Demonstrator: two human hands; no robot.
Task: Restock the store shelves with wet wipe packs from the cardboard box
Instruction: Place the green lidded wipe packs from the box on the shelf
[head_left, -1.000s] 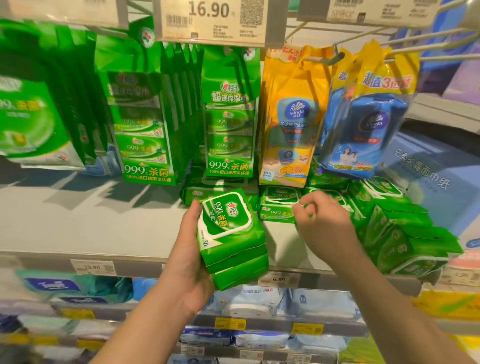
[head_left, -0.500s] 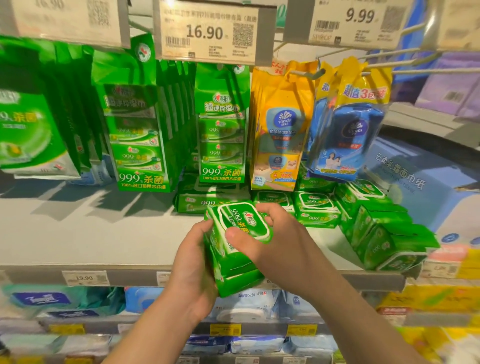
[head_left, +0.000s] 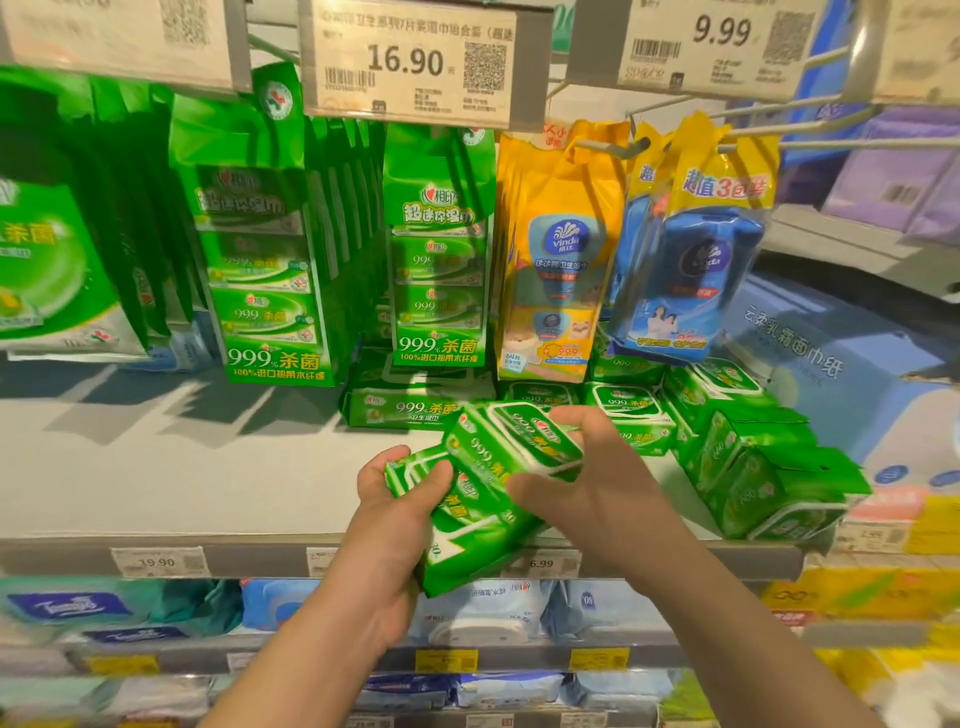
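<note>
My left hand (head_left: 395, 514) grips a small stack of green wet wipe packs (head_left: 467, 540) in front of the white shelf (head_left: 182, 478). My right hand (head_left: 597, 483) grips the top green pack (head_left: 511, 441) of that stack, with its thumb at the near end and its fingers over the far end. The top pack sits tilted and lifted off the others, over the shelf's front part. More green packs lie on the shelf: a flat one (head_left: 410, 408) behind the hands and a pile of several (head_left: 748, 447) to the right. The cardboard box is out of view.
Green multi-packs (head_left: 270, 270), a yellow pack (head_left: 558, 249) and a blue pack (head_left: 685, 275) hang from hooks above the shelf. Price tags (head_left: 410, 62) hang overhead. Lower shelves (head_left: 467, 654) hold blue and white packs. A large blue carton (head_left: 810, 364) stands at the right.
My right hand left the packs on the shelf, came to the stack in my left hand, took the top pack and is lifting it toward the shelf.
</note>
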